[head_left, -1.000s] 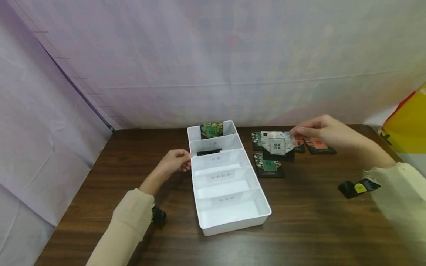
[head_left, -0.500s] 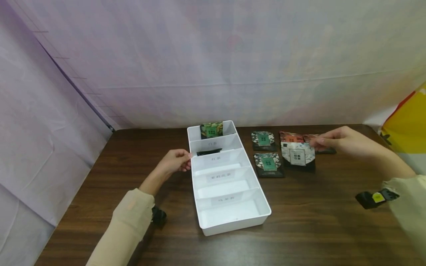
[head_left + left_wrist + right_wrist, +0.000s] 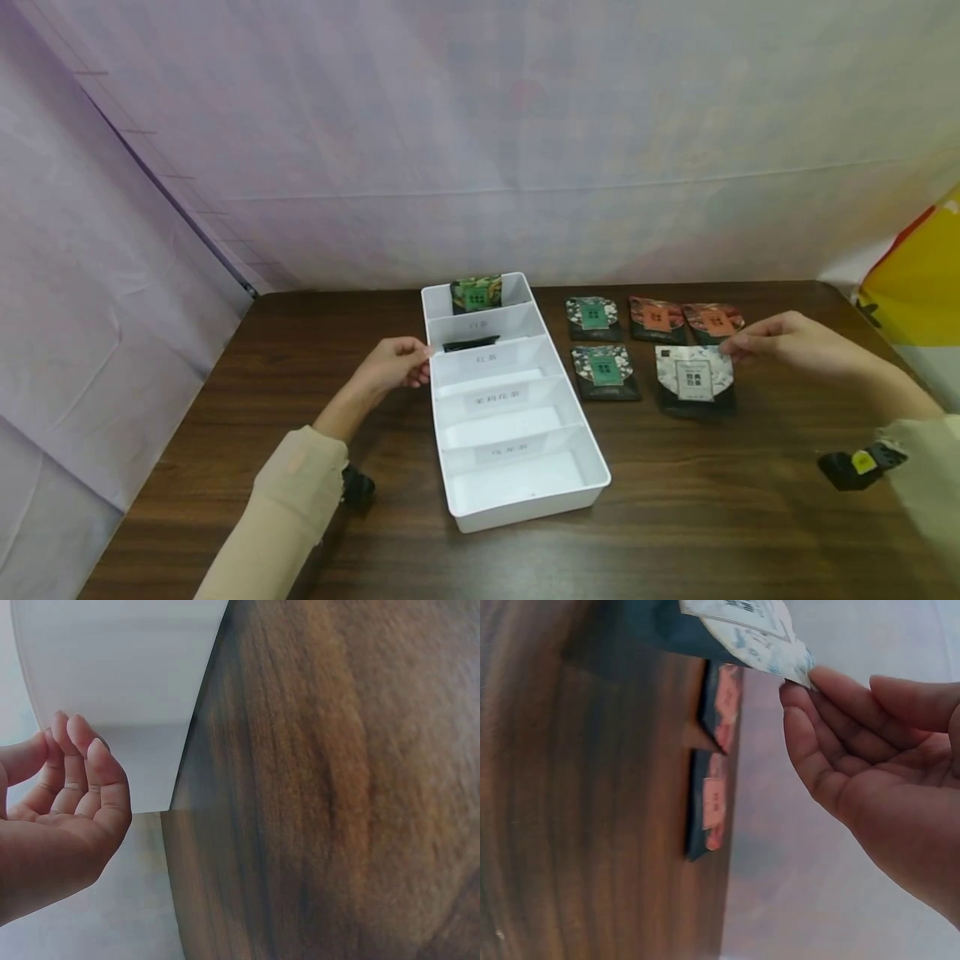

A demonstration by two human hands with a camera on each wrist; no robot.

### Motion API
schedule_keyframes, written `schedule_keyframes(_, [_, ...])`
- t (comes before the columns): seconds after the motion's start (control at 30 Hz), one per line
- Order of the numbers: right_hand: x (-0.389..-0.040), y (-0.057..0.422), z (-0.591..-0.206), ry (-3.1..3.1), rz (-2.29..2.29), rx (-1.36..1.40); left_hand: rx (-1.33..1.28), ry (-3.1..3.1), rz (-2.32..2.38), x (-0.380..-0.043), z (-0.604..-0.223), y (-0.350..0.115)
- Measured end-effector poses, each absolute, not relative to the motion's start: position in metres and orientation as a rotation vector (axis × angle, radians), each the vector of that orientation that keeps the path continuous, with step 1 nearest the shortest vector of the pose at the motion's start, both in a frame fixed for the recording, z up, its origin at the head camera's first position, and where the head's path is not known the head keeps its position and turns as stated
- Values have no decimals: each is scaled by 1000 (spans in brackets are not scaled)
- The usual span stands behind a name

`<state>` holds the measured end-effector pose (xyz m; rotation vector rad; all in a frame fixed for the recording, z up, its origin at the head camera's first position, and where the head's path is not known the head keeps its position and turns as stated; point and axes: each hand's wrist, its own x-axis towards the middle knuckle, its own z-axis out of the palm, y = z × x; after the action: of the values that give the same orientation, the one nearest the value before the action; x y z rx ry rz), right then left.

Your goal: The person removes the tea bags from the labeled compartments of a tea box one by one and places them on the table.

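My right hand (image 3: 776, 340) pinches the upper right corner of a white-and-black tea sachet (image 3: 696, 380) between thumb and fingers. In the right wrist view the sachet (image 3: 739, 634) hangs from the fingertips, partly out of frame. My left hand (image 3: 392, 364) pinches the left rim of a white divided tray (image 3: 534, 505), and the left wrist view shows thumb and fingers at its edge. A green patterned sachet (image 3: 477, 293) stands in the tray's far compartment. A dark sachet (image 3: 471, 342) shows edge-on in the second one. Labels mark the dividers.
Right of the tray lie two green-labelled sachets, one farther back (image 3: 593, 318) and one nearer (image 3: 604, 372). Two orange-labelled sachets, a left one (image 3: 657, 319) and a right one (image 3: 712, 322), lie behind the held sachet. A pale curtain (image 3: 480, 167) hangs behind the table.
My right hand has carried the white-and-black sachet rightward and nearer to me, uncovering the green- and orange-labelled sachets behind it. My left hand has stayed at the tray rim.
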<state>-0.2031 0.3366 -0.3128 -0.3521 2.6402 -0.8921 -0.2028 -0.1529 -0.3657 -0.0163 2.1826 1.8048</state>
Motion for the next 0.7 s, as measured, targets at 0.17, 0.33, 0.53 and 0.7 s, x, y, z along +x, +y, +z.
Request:
schedule_keyframes(0.17, [-208,337,-327,2644,-918,-348,-17,2185,1809,-202,-366,-153])
schedule_keyframes(0.33, [-213,334,-337,2593,-1011,-320,-22,2186,1810,-203,-366,-152])
schedule_keyframes(0.53, [-219,330,-347,2583,-1018,-316,-24,2183,1810,-203,-367,-152])
schedule_keyframes(0.7, [-221,329,-352,2571,-1028,-325,-30,2183,1810,-204,-367,-153])
